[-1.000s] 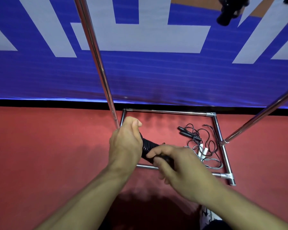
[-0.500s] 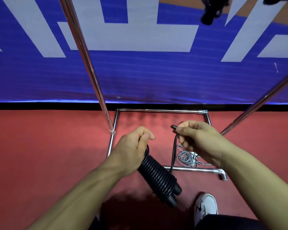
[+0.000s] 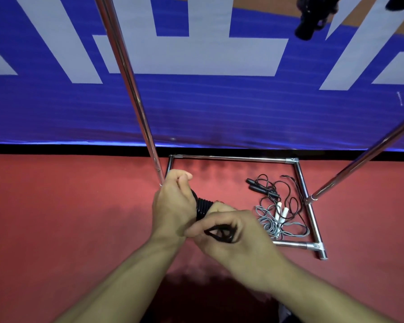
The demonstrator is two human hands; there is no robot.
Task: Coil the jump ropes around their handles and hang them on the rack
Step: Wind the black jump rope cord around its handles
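The left hand [image 3: 173, 201] grips the bundled handles, already wrapped in tight black coils [image 3: 202, 207], above the red floor [image 3: 68, 217]. The right hand [image 3: 233, 236] pinches the last loop of black rope [image 3: 219, 234]. I'd keep that loop taut and tuck it under a coil, so nothing unwinds before hanging. Two more jump ropes [image 3: 278, 206] lie tangled inside the rack's base frame [image 3: 233, 157], to the right.

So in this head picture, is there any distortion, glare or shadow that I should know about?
Head view: wide-angle bending makes the rack poles lean outward; bright glare streaks run along them; a dark shadow lies on the red floor beneath the arms; the left hand and right hand look slightly soft.
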